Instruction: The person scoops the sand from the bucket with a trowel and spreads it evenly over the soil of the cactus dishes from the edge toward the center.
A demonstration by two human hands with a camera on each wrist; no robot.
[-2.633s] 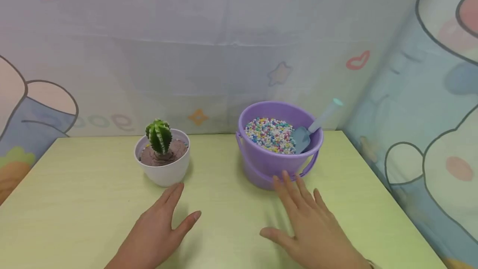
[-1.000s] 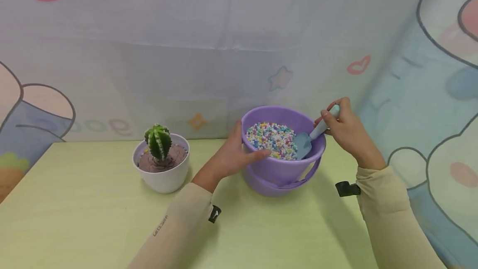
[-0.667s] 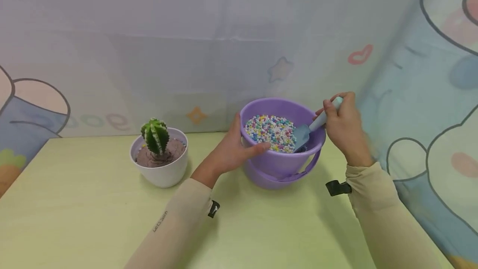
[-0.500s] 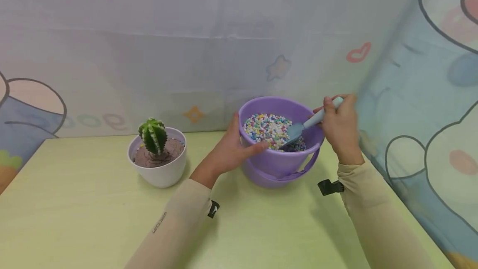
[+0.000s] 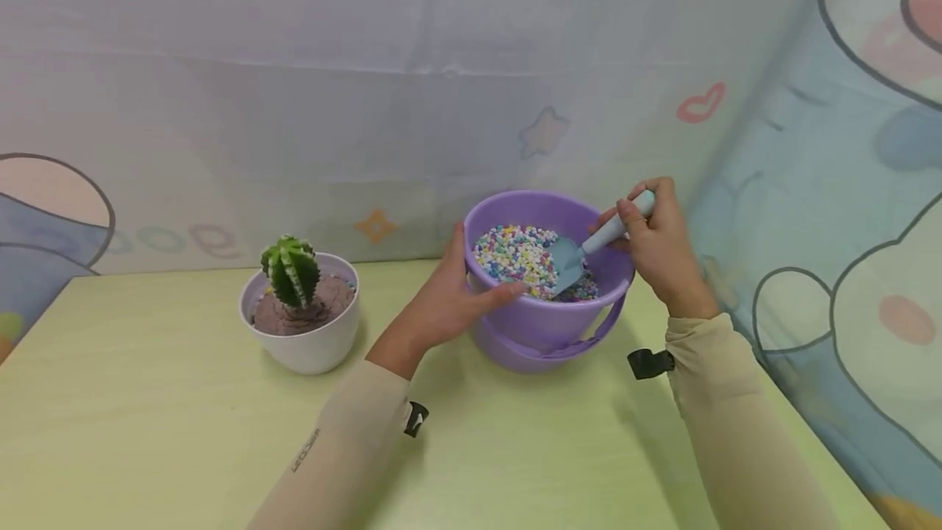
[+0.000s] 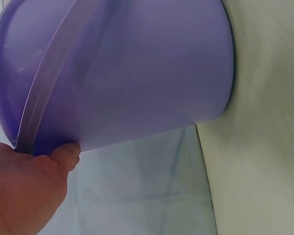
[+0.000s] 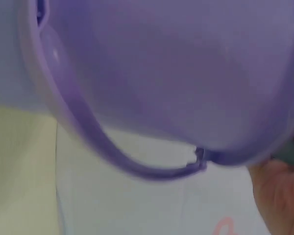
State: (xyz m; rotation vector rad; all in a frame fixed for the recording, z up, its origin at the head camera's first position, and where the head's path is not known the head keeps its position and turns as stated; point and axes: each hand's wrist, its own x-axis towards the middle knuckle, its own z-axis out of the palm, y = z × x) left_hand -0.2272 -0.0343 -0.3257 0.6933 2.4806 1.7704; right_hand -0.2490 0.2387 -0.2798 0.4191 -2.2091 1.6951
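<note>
A purple bucket [image 5: 540,324] stands on the table, partly filled with small multicoloured beads [image 5: 508,256]. My left hand [image 5: 445,309] grips its left side, thumb over the near rim; the left wrist view has this hand [image 6: 29,188] against the bucket wall [image 6: 152,73]. From the right, my right hand [image 5: 662,252] holds the pale handle of a blue toy shovel [image 5: 565,264]. The shovel's blade slants down among the beads, its tip partly buried. In the right wrist view, the bucket [image 7: 161,63] hides much of my right hand [image 7: 279,196].
Left of the bucket is a white pot [image 5: 312,350] holding a green cactus [image 5: 293,272] in brown soil-like filling. The pale yellow table [image 5: 184,448] ends at a patterned cloth backdrop [image 5: 294,121] behind and on the right. The bucket's handle [image 5: 603,330] hangs down in front.
Both hands were spread over the table at first. The left has since taken the bucket's side, the right the shovel's handle. The blade has moved left through the beads, leaving a hollow at right.
</note>
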